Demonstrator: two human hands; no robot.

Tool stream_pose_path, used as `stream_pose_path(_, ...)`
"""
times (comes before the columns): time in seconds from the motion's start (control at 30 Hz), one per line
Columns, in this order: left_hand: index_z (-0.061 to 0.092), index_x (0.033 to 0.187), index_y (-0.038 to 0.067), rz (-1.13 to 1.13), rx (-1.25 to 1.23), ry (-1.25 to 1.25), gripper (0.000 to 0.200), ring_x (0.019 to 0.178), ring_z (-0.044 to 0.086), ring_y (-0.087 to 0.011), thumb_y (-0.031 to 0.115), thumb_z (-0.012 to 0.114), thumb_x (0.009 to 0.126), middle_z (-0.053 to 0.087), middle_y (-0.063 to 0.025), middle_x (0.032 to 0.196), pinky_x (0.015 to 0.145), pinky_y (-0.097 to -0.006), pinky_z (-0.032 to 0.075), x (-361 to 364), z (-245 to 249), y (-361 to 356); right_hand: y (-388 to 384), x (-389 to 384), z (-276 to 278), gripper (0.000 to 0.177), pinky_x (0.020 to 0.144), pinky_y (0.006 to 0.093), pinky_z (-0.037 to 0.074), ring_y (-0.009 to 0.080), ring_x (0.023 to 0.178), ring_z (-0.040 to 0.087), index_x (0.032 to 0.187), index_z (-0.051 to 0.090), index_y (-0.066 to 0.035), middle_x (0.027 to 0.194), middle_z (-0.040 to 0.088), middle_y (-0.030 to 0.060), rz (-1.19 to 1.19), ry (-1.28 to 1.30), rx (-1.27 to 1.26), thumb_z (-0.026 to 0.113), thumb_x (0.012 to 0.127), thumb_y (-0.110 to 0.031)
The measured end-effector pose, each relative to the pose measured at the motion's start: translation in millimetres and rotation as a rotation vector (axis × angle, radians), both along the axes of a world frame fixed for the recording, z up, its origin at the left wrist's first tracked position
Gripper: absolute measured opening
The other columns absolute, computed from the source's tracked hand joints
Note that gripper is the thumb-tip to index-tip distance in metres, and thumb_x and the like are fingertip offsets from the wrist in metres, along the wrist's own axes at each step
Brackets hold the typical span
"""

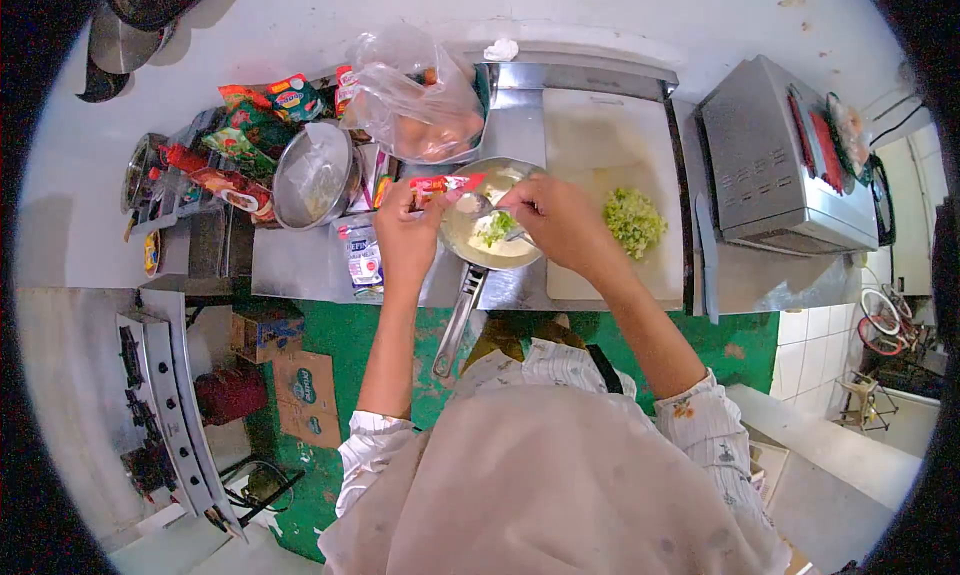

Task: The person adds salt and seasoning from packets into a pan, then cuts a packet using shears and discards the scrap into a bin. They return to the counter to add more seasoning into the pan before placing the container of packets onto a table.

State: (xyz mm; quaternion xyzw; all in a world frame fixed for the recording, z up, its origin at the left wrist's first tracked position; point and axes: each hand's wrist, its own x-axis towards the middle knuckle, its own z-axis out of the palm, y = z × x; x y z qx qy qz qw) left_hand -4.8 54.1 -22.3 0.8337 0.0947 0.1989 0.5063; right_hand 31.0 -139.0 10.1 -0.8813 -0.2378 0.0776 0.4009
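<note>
My left hand (pixel 405 220) is closed on a small red sachet (pixel 440 185), tilted over the left side of a long-handled frying pan (pixel 463 310). Closed on a metal spoon (pixel 474 206), my right hand (pixel 555 225) is above the pan's right side. The spoon's bowl is just below the sachet's end. In the pan lie a pale cream-coloured powder or batter (pixel 510 248) and a heap of chopped green vegetable (pixel 492 229). More chopped green vegetable (pixel 633 222) is piled on the white cutting board (pixel 590 275) to the right. My fingertips partly hide the spoon's handle.
A metal bowl (pixel 315 175) with plastic inside stands left of the pan, near a blue-and-white packet (pixel 362 255). Behind the pan is a plastic bag of eggs (pixel 435 135). A knife (pixel 706 260) lies right of the board, before a silver oven-like appliance (pixel 780 165).
</note>
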Motion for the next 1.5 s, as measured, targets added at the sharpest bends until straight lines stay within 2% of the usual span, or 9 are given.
stream_pose_path(0.1, 0.062, 0.079, 0.001, -0.020, 0.027, -0.109, 0.018, 0.068, 0.054, -0.0198, 0.010, 0.074, 0.070, 0.062, -0.0092, 0.074, 0.063, -0.0316, 0.042, 0, 4, -1, 1, 0, 3, 0.014, 0.066, 0.0373, 0.047, 0.0297, 0.076, 0.061, 0.089, 0.067, -0.006, 0.084, 0.062, 0.0151, -0.016, 0.036, -0.001, 0.056, 0.084, -0.014)
stream_pose_path(0.5, 0.064, 0.083, 0.001, -0.030, -0.031, -0.052, 0.014, 0.066, 0.055, -0.0166, 0.008, 0.071, 0.073, 0.061, -0.0086, 0.074, 0.061, -0.0280, 0.043, -1, 1, 3, 1, 2, -1, 0.015, 0.070, 0.0387, 0.047, 0.0311, 0.080, 0.061, 0.090, 0.067, -0.005, 0.089, 0.063, 0.0161, -0.011, 0.038, 0.012, 0.056, 0.083, -0.013)
stream_pose_path(0.6, 0.065, 0.084, 0.001, -0.002, 0.093, 0.018, 0.013, 0.066, 0.055, -0.0168, 0.007, 0.069, 0.073, 0.061, -0.0087, 0.073, 0.062, -0.0279, 0.044, -3, 9, 2, 1, 2, 0, 0.014, 0.070, 0.0382, 0.047, 0.0309, 0.080, 0.061, 0.090, 0.066, -0.005, 0.088, 0.063, 0.0158, -0.018, 0.040, 0.010, 0.056, 0.083, -0.012)
stream_pose_path(0.8, 0.064, 0.084, 0.001, -0.087, 0.080, -0.102, 0.016, 0.067, 0.056, -0.0171, 0.008, 0.071, 0.072, 0.061, -0.0092, 0.074, 0.062, -0.0286, 0.043, -1, 6, 4, 3, 1, 0, 0.014, 0.070, 0.0374, 0.047, 0.0299, 0.080, 0.061, 0.090, 0.066, -0.005, 0.087, 0.063, 0.0155, -0.030, 0.053, 0.005, 0.056, 0.083, -0.012)
stream_pose_path(0.87, 0.065, 0.084, 0.000, 0.019, 0.039, 0.086, 0.016, 0.068, 0.056, -0.0175, 0.007, 0.071, 0.072, 0.062, -0.0095, 0.075, 0.063, -0.0289, 0.044, -5, 20, -3, 3, 2, -1, 0.014, 0.070, 0.0371, 0.047, 0.0295, 0.080, 0.061, 0.090, 0.067, -0.005, 0.087, 0.063, 0.0154, -0.032, 0.063, -0.002, 0.056, 0.083, -0.012)
stream_pose_path(1.07, 0.064, 0.083, 0.000, -0.032, 0.005, -0.096, 0.017, 0.065, 0.056, -0.0164, 0.008, 0.072, 0.071, 0.061, -0.0084, 0.075, 0.061, -0.0289, 0.044, 1, -6, 7, 4, 3, -3, 0.014, 0.067, 0.0361, 0.048, 0.0280, 0.077, 0.062, 0.090, 0.067, -0.006, 0.085, 0.063, 0.0149, -0.023, 0.035, -0.007, 0.057, 0.083, -0.012)
stream_pose_path(1.27, 0.064, 0.082, 0.000, 0.014, -0.081, 0.027, 0.014, 0.070, 0.056, -0.0171, 0.005, 0.070, 0.071, 0.062, -0.0088, 0.077, 0.065, -0.0286, 0.044, -2, 5, 0, 5, 3, -9, 0.013, 0.066, 0.0359, 0.047, 0.0281, 0.075, 0.061, 0.089, 0.067, -0.005, 0.084, 0.063, 0.0155, -0.017, 0.044, 0.023, 0.057, 0.084, -0.012)
stream_pose_path(1.33, 0.064, 0.082, 0.000, -0.016, -0.033, -0.019, 0.014, 0.070, 0.056, -0.0166, 0.006, 0.070, 0.071, 0.062, -0.0089, 0.076, 0.065, -0.0285, 0.044, -2, 4, 2, 6, 3, -9, 0.016, 0.070, 0.0453, 0.047, 0.0365, 0.077, 0.061, 0.083, 0.066, -0.005, 0.083, 0.063, 0.0189, -0.022, 0.015, 0.069, 0.056, 0.083, -0.018)
stream_pose_path(1.5, 0.065, 0.083, 0.001, -0.025, 0.033, -0.047, 0.013, 0.070, 0.056, -0.0164, 0.005, 0.070, 0.072, 0.062, -0.0093, 0.076, 0.066, -0.0290, 0.044, -1, 3, 3, 7, 2, -11, 0.014, 0.067, 0.0405, 0.047, 0.0319, 0.075, 0.061, 0.086, 0.066, -0.005, 0.083, 0.063, 0.0169, -0.032, 0.047, 0.043, 0.057, 0.083, -0.015)
